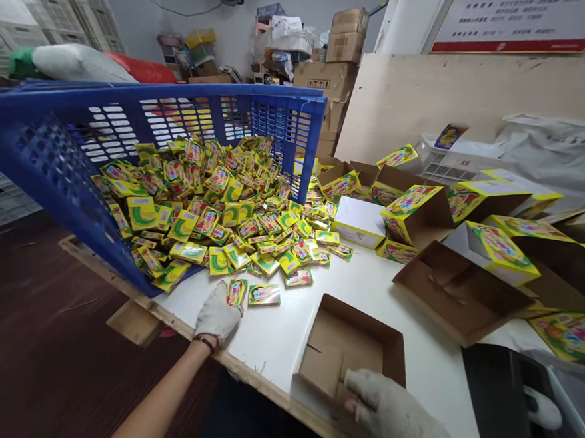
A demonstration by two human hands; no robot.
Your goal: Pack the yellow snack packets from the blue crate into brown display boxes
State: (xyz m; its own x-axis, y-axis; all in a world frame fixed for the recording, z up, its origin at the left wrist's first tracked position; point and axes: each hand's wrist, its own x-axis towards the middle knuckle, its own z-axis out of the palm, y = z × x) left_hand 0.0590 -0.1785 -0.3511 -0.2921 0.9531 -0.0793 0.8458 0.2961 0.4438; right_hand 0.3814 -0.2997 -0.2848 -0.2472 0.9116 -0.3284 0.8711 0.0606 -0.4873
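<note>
My left hand (219, 312), in a white work glove, is closed around one side of a small yellow-green candy packet (237, 292) at the table's near edge. Just right of it another packet (264, 295) lies flat. Beyond my fingers a large heap of the same packets (208, 206) spills out of a blue plastic basket (201, 92) that rests on its side. My right hand (394, 413), also gloved, grips the near wall of an open cardboard box (354, 337). Brown inside, the box shows no packets.
Several printed yellow display boxes (501, 250) are piled at the right, some open. A black case-like object (500, 400) stands at the near right. A white box (360, 217) sits beside the heap. Stacked cartons (327, 81) stand behind, beside a wooden board (462, 91).
</note>
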